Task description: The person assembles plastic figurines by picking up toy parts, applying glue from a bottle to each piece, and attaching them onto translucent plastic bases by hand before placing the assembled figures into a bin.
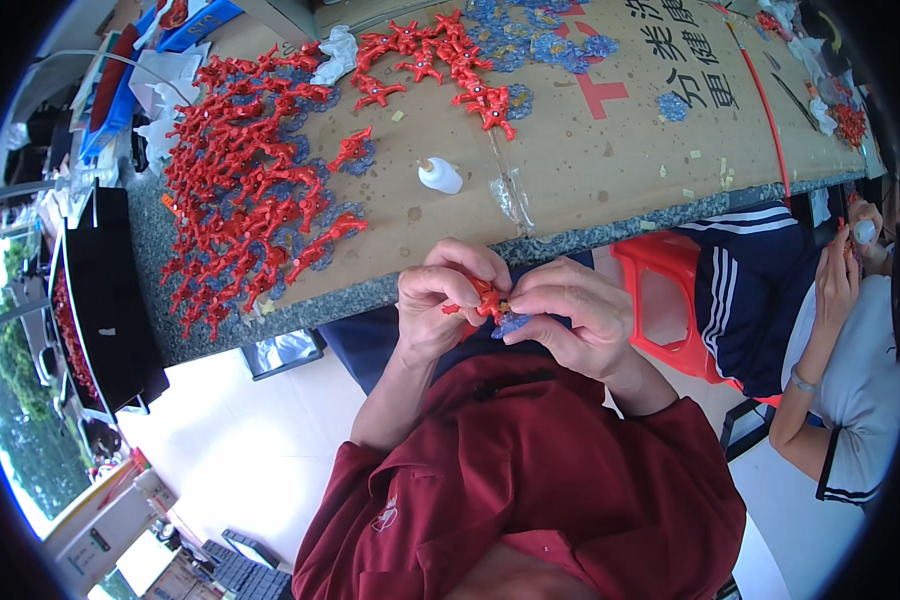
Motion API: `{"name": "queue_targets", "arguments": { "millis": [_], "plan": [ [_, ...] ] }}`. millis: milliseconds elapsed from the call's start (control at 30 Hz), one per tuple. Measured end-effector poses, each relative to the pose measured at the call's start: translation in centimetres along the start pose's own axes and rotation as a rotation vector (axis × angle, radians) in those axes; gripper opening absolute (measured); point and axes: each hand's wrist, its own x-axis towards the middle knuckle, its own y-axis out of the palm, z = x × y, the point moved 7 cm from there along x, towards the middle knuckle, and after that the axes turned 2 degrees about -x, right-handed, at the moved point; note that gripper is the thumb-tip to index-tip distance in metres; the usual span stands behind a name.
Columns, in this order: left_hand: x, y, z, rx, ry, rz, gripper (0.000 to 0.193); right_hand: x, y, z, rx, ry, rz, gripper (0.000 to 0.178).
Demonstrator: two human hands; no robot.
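Note:
Close to the table's front edge, my left hand [438, 298] grips a small red plastic figure [487, 299] between thumb and fingers. My right hand [578, 312] pinches a translucent blue base [511, 324] against the figure's underside. Fingers hide part of both pieces. Beyond my hands a small white squeeze bottle [440, 176] with a narrow tip stands on the cardboard. To the left spreads a dense group of red figures [260, 190], many on blue bases. More red figures [420, 65] form a curved row at the far middle.
Cardboard [610, 150] covers the stone tabletop [370, 297]. Loose blue bases [540, 45] lie at the far side. A crumpled white tissue [337, 55] sits near the figures. At right, a co-worker [840, 330] sits beside a red stool [660, 290]. A black tray [110, 290] stands left.

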Motion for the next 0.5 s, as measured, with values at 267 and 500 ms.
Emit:
{"name": "queue_targets", "arguments": {
  "millis": [267,500],
  "plan": [
    [0.5,0.1,-0.7,0.137,0.016,0.126,0.009,-0.2,0.1,0.8,-0.101,-0.138,0.000,0.027],
    [0.5,0.8,-1.6,0.376,0.081,0.199,0.007,-0.3,0.0,0.0,-0.009,-0.134,-0.007,0.025]
  ]
}}
